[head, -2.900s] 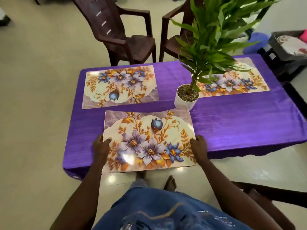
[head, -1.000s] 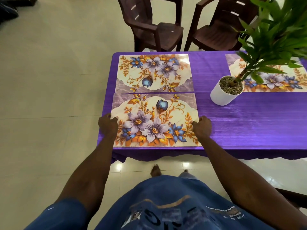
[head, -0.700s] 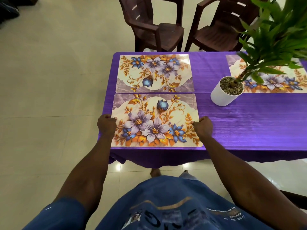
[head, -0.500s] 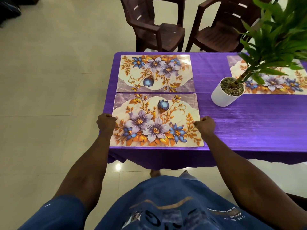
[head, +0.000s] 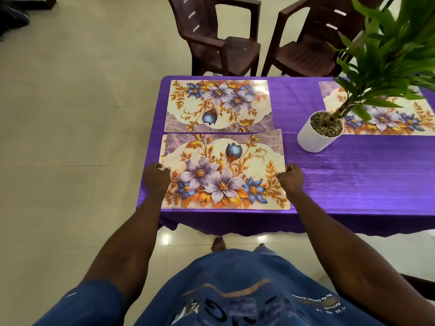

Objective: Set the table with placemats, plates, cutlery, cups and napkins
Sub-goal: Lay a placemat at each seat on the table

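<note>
We hold the near floral placemat (head: pixel 223 170), a glossy rectangle printed with purple and blue flowers and orange leaves, by its two short edges. Our left hand (head: pixel 156 178) curls its fingers round the left edge, and our right hand (head: pixel 290 177) pinches the right edge with curled fingers. The mat lies flat at the near left corner of the table with the shiny purple cloth (head: pixel 353 184), its near edge along the table's edge. Its far edge sits just beside a second matching floral placemat (head: pixel 219 105), the far right corner slightly overlapping it. A third floral placemat (head: pixel 388 118) lies to the right, behind a white pot of pebbles holding a green leafy plant (head: pixel 317 135). Two dark brown plastic chairs (head: pixel 221 41) stand at the far side.
</note>
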A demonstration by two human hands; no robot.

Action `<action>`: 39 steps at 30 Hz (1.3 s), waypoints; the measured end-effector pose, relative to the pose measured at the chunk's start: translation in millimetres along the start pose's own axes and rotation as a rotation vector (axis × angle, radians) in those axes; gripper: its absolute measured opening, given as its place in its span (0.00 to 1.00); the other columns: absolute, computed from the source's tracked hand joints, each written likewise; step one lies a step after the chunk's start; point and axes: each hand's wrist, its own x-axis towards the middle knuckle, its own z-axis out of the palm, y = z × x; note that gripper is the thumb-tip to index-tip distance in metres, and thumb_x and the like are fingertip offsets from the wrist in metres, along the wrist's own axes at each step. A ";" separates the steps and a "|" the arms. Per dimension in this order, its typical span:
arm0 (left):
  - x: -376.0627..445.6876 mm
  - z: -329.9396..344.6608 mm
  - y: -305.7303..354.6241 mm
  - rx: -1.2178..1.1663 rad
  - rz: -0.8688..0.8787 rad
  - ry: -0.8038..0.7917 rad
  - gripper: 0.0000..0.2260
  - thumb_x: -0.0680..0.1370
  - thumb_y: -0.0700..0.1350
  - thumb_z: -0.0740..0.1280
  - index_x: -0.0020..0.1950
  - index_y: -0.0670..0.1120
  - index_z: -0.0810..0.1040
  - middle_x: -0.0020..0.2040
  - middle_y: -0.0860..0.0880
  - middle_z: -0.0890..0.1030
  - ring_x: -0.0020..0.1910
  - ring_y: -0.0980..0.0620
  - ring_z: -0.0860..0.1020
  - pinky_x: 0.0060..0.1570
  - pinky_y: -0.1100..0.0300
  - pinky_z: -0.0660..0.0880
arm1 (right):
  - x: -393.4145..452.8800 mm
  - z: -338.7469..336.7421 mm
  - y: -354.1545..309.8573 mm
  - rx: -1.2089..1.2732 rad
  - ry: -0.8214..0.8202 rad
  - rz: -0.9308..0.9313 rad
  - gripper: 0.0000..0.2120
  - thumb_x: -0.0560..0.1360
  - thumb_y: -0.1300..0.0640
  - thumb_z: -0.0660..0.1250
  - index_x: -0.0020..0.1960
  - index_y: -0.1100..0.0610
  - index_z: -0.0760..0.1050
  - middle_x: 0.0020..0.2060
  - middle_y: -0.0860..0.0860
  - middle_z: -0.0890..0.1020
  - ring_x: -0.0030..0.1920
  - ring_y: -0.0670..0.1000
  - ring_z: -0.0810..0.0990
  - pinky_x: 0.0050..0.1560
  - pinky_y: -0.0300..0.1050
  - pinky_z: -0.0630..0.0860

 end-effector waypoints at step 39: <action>-339.6 173.6 141.5 -0.273 0.316 -0.058 0.13 0.81 0.45 0.60 0.65 0.44 0.71 0.54 0.38 0.81 0.51 0.37 0.78 0.48 0.47 0.74 | 57.2 -339.1 221.7 0.300 -0.124 0.140 0.13 0.79 0.66 0.62 0.61 0.55 0.75 0.43 0.51 0.82 0.41 0.49 0.81 0.38 0.44 0.76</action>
